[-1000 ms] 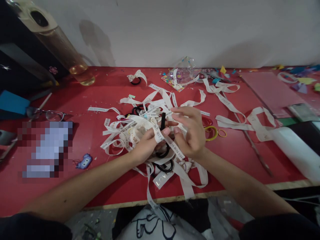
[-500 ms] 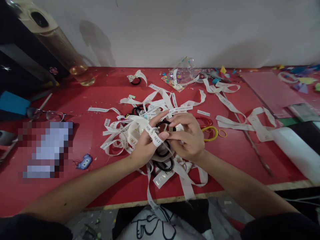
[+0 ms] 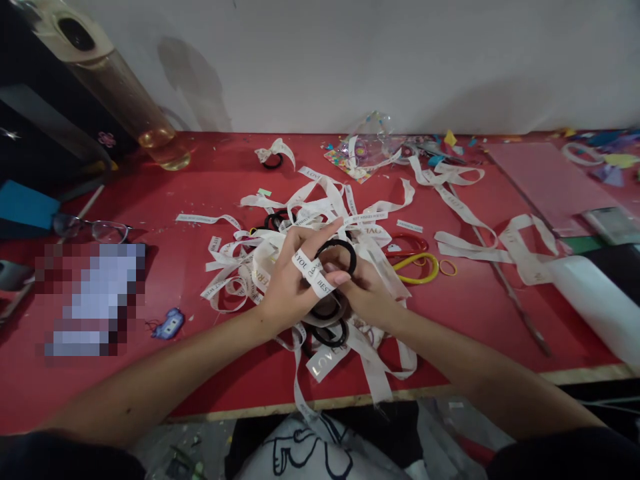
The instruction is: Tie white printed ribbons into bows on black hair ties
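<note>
A black hair tie (image 3: 354,257) stands up as a loop between my hands. My left hand (image 3: 285,290) is closed on it, with a white printed ribbon (image 3: 313,275) lying across its fingers and thumb. Close against it, my right hand (image 3: 373,290) curls behind the loop; its fingertips are hidden, so what they grip cannot be made out. Beneath both hands spreads a tangled pile of white lettered ribbons (image 3: 330,360), with more black hair ties (image 3: 333,331) among them.
Scissors with red and yellow handles (image 3: 423,268) lie right of the pile. A hair tie with a ribbon bow (image 3: 273,160) sits at the back. A bottle (image 3: 130,100), glasses (image 3: 110,232) and a blue trinket (image 3: 169,325) are leftward; a stick (image 3: 515,300) lies rightward.
My right hand has turned and slipped behind the loop, so its fingers are less visible. The black hair tie now shows as a wider, upright ring. My left hand has barely shifted.
</note>
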Demonstrator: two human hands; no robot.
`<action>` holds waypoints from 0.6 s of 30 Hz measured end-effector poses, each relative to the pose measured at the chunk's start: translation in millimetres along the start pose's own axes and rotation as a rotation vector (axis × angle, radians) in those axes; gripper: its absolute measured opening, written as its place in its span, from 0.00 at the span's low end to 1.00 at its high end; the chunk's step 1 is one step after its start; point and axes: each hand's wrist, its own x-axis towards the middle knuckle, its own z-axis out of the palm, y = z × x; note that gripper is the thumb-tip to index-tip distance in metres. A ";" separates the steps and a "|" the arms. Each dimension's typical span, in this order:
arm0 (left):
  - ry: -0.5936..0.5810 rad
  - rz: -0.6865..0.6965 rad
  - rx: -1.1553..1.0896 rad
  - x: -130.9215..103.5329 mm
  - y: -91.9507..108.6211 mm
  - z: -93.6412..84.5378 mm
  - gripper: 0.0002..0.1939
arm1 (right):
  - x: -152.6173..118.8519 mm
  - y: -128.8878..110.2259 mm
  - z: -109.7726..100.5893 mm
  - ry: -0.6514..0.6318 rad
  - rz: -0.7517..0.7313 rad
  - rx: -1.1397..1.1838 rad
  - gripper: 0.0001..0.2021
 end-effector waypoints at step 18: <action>-0.005 0.155 0.172 17.1 10.0 -19.4 0.27 | 1.3 -8.0 -3.2 -0.114 0.170 0.197 0.14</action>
